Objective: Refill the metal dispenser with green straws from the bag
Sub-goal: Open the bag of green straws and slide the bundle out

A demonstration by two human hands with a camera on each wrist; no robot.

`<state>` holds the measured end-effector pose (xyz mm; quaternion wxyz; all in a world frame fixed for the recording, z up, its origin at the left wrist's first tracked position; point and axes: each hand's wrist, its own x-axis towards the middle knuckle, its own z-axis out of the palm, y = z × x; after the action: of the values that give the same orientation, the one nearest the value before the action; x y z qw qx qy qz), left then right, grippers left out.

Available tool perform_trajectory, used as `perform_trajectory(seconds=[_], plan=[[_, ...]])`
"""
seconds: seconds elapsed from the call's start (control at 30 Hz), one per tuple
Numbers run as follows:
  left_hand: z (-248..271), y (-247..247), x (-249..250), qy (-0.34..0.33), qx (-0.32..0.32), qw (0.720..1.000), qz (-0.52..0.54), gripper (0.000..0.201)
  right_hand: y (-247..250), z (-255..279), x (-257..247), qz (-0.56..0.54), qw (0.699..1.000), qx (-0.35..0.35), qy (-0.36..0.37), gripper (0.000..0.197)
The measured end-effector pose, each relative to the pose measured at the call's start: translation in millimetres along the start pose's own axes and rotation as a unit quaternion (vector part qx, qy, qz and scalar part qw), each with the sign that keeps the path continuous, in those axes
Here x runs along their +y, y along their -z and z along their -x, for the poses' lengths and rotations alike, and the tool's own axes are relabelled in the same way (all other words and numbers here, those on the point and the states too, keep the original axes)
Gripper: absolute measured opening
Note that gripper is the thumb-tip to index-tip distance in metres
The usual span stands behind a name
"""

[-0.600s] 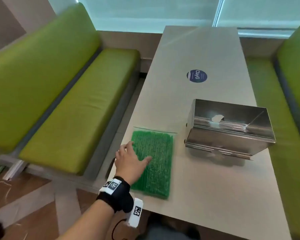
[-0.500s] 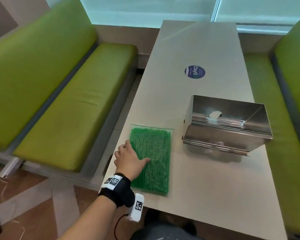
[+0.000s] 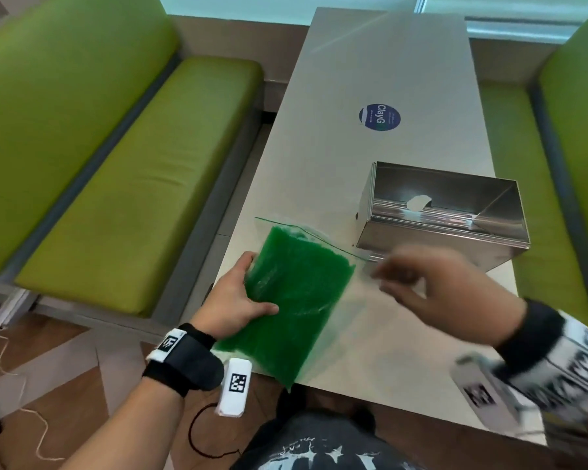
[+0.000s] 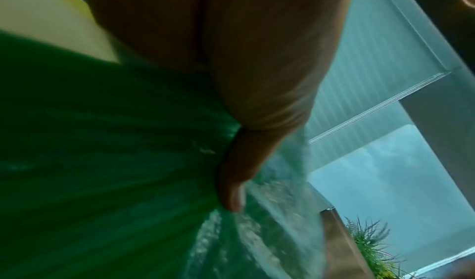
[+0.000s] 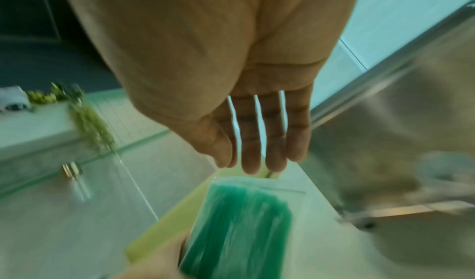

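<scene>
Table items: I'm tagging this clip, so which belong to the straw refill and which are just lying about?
Job: bag of green straws, held by left hand; metal dispenser; right hand, reaching for the bag.
Lying about: round blue sticker; green benches; cord on floor.

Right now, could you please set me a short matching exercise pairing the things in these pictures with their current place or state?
Things:
1. bag of green straws
2. metal dispenser
3. right hand
4. round blue sticker

States:
a. flat on the table, beyond the dispenser
b. fingers straight, holding nothing
c. gripped by the left hand
d. standing on the table, no straws visible in it

Pairs: 1-c, 2-d, 3-b, 4-a
</scene>
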<state>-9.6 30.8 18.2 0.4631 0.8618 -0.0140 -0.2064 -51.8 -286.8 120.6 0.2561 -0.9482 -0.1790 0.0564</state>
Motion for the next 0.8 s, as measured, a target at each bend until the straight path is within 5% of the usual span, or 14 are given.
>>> perform_trajectory(seconds=[0.17, 0.4, 0.53, 0.63, 0.7, 0.8], plan=[[9.7, 10.0, 16.6, -0.077, -0.044, 0.996, 0.012, 0.072, 1.2, -54.0, -13.7, -0.104, 0.994, 0.018, -0.038, 0.035], [-5.5, 7.8, 37.8, -0.123, -0.069, 0.989, -0.048, 0.076, -7.0, -39.4, -10.9, -0.219, 0.973, 0.03, -0.069, 0.017], [-10.5, -1.0, 56.2, -0.198, 0.059, 0.97, -0.128, 0.093, -5.2, -29.5, -13.3, -0.34, 0.93, 0.064, -0.125, 0.018], [2.6, -10.6, 86.8, -0.226, 0.133, 0.965, -0.014, 0.053, -1.8, -26.4, -21.2, -0.444, 0.874, 0.109, -0.166, 0.026], [15.3, -18.3, 110.3, -0.214, 0.07, 0.966, 0.126, 0.024, 0.4, -25.8, -29.3, -0.5, 0.839, 0.125, -0.175, 0.032], [24.0, -30.3, 127.6, -0.199, 0.002, 0.96, 0.197, 0.013, -2.8, -25.7, -40.3, -0.531, 0.819, 0.141, -0.162, 0.038]])
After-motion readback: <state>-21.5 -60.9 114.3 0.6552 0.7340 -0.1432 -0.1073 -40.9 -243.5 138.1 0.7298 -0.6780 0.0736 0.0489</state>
